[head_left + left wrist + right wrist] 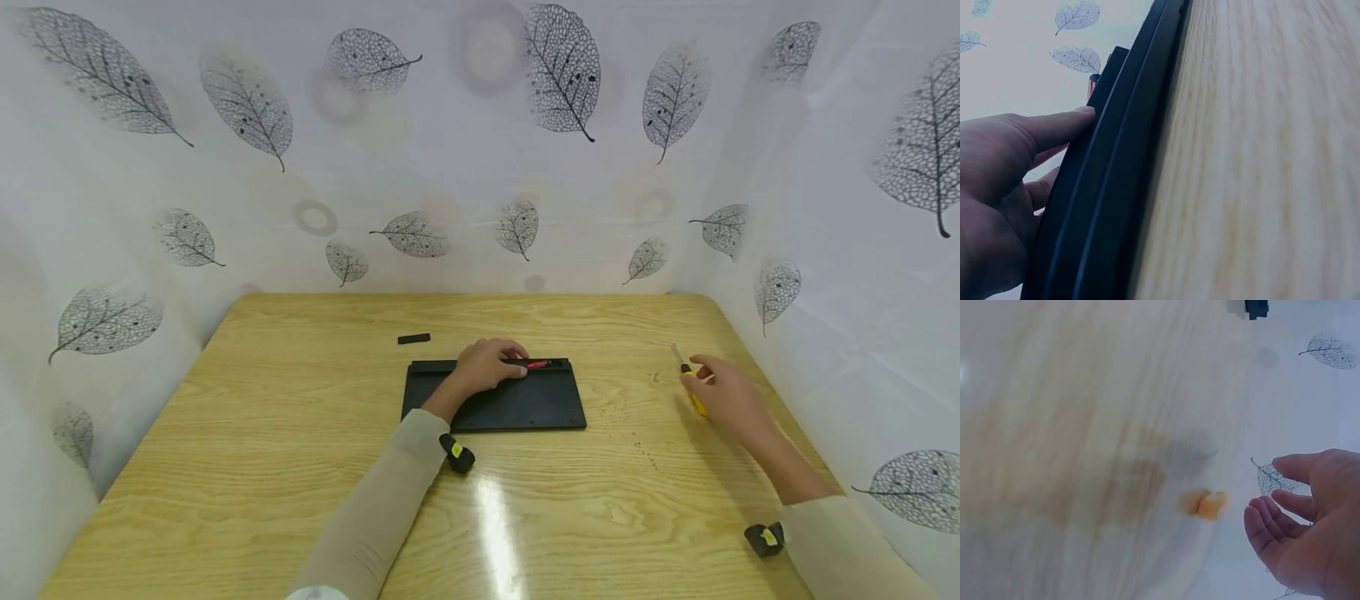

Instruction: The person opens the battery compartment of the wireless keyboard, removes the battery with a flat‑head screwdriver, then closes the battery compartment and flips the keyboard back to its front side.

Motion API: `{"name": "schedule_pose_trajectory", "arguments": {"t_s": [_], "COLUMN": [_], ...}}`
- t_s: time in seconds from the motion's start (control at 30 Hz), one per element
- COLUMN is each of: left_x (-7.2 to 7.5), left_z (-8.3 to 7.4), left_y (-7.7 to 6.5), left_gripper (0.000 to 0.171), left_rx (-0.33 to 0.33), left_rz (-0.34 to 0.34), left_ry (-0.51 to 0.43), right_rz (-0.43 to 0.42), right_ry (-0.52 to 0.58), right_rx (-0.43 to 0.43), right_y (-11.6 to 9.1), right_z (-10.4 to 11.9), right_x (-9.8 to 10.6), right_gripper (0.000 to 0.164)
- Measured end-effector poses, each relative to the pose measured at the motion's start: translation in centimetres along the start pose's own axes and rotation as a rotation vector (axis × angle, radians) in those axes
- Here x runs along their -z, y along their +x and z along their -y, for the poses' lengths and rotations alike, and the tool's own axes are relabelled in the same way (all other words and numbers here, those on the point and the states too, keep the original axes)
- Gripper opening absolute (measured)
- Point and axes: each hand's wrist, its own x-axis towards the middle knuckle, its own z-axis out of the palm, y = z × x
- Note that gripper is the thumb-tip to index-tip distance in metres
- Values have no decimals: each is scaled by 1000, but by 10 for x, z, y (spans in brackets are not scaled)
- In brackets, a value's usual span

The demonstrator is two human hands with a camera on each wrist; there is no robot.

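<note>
A flat black keyboard [525, 408], underside up, lies mid-table with a raised ridge along its far edge. Part of a red battery [538, 364] shows in the opening of that ridge. My left hand [483, 365] grips the ridge beside the battery, thumb on the near side and fingers over the far edge. In the left wrist view, the thumb presses the keyboard [1110, 162] just below the battery's dark end [1093, 80]. At the right, my right hand [727, 398] hovers by a yellow-handled screwdriver [698, 405], fingers loosely bent and apart from it in the right wrist view.
A small black strip [414, 339], like a battery cover, lies behind the keyboard on the left. The wooden table [300, 467] ends at a white leaf-patterned curtain [450, 167] at the back and sides. Tiny dark specks dot the wood between keyboard and screwdriver.
</note>
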Motion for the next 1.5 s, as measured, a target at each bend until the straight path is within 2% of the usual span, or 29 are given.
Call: {"name": "schedule_pose_trajectory", "arguments": {"t_s": [0.17,0.57,0.77,1.03,1.17,1.5], "left_x": [0,-1,0,0,-1,-1], "left_z": [1,0,0,-1,0,1], "left_y": [0,0,0,0,1,2], "left_gripper": [29,29,29,29,29,29], "left_rx": [-4,-3,1,7,11,5], "left_rz": [-5,-6,-4,-4,-9,-11], "left_ry": [3,3,6,1,4,5], "right_rz": [-7,89,179,294,331,332], "right_ry": [97,294,384,398,403,357], "right_rx": [61,76,57,113,115,91], "right_y": [7,31,42,54,59,67], "right_z": [20,59,73,92,100,112], "right_x": [-6,-39,-57,-74,-78,-83], "right_gripper": [53,57,58,54,53,42]}}
